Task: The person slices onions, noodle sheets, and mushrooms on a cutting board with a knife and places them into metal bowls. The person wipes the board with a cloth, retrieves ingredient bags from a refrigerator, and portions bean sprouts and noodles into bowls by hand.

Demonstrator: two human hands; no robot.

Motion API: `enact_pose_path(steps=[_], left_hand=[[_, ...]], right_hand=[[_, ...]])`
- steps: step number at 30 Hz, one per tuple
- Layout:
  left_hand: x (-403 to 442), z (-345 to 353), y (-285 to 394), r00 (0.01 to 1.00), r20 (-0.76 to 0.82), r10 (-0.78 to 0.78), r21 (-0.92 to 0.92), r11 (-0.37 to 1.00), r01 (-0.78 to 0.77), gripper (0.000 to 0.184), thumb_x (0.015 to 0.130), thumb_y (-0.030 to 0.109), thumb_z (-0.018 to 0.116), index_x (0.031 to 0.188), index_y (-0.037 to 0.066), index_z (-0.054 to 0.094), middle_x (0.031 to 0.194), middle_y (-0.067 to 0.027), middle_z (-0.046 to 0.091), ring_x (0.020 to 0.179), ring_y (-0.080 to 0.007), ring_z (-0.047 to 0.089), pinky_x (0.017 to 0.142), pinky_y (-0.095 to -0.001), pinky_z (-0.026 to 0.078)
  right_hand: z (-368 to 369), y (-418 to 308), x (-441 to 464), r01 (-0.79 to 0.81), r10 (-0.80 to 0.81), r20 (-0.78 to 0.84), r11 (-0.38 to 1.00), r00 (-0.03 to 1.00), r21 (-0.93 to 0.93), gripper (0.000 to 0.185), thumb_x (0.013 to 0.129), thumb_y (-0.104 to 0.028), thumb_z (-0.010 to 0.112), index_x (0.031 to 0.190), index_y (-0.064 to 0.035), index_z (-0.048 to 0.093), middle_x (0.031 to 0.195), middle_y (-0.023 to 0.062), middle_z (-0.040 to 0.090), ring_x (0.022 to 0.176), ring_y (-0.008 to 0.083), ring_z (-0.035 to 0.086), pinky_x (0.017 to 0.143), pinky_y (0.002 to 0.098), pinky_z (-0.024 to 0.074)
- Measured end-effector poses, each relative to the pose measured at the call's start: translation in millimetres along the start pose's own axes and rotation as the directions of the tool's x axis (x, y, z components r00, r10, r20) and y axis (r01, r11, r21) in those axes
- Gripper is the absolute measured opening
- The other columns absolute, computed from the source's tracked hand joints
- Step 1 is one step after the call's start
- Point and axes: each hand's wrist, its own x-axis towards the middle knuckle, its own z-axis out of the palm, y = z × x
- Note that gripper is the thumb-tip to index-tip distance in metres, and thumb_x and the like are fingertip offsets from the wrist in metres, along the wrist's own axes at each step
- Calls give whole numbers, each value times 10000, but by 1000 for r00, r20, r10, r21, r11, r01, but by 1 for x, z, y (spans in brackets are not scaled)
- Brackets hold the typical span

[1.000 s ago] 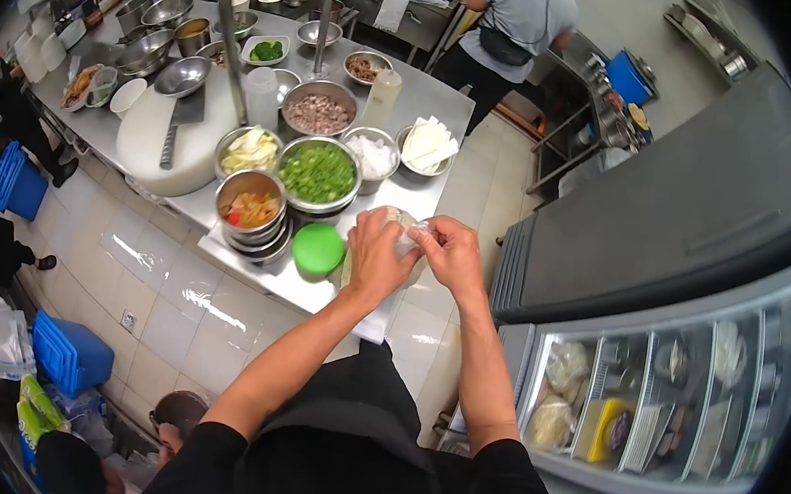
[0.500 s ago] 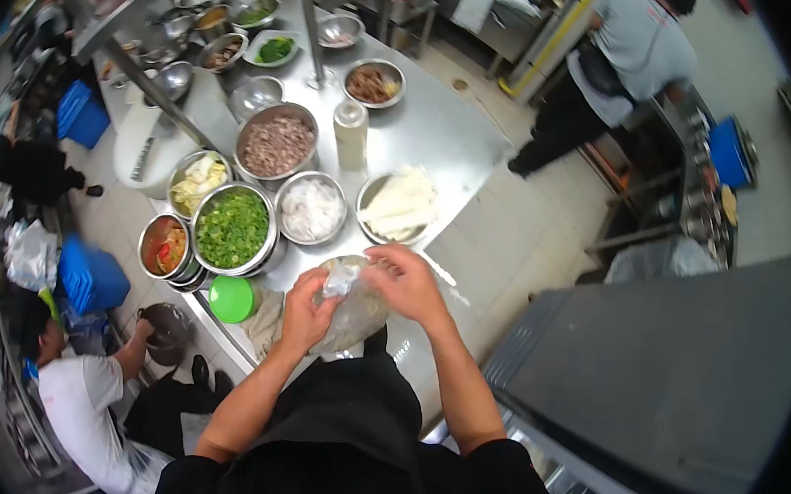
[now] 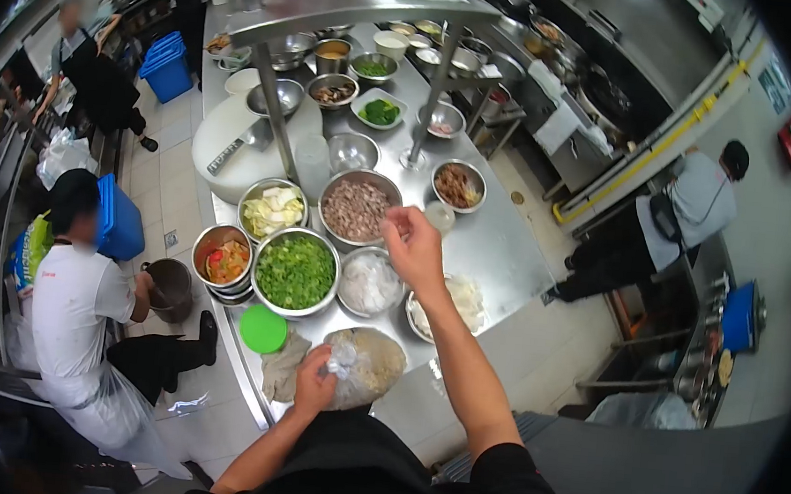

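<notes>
My left hand grips the gathered neck of a clear plastic bag with pale, lumpy contents, at the table's near edge. Raised over the bowls is my right hand, its fingers curled together; whether anything is in them I cannot make out. Beside it stands a translucent bottle, partly hidden. Around the hand are steel bowls of chopped meat, white translucent pieces and white slices. A green lid and a crumpled cloth lie left of the bag.
Bowls of chopped greens, cabbage and red-orange food stand at left. A cleaver rests on a round white board. Shelf posts rise from the steel table. A co-worker with a bucket is at left.
My right hand has left the bag and moved up over the bowls. My left hand still holds the bag's neck. The camera view has shifted, showing more of the far kitchen.
</notes>
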Motion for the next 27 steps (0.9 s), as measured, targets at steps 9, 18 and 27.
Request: enact_pose_path(steps=[9,18,27], left_hand=[[23,-5,-11,980,57,190,-22,982,-189,298,601,88,613,890,23,580,983,-142,576,1014,-335,539,898,-443,408],[23,7,-34,996,54,-65,-166,983,73,343,616,46,600,956,38,647,1106,-142,592,1090,-353,530,955,-469,374],[21,10,-15,996,2,-89,76,993,89,343,637,13,584,973,-4,647,1080,-217,584,1047,-423,526,916,-474,418]], right_hand=[[185,198,310,9,125,235,867,964,-498,472,710,-176,618,1169,-68,596,967,181,667,721,287,674,706,387,536],[271,295,386,-16,179,249,841,952,-540,540,682,-274,747,1137,-44,569,1105,198,623,996,307,612,884,376,469],[229,203,401,618,-638,157,608,754,-498,326,764,-239,692,1010,-42,606,906,188,639,809,346,626,700,442,496]])
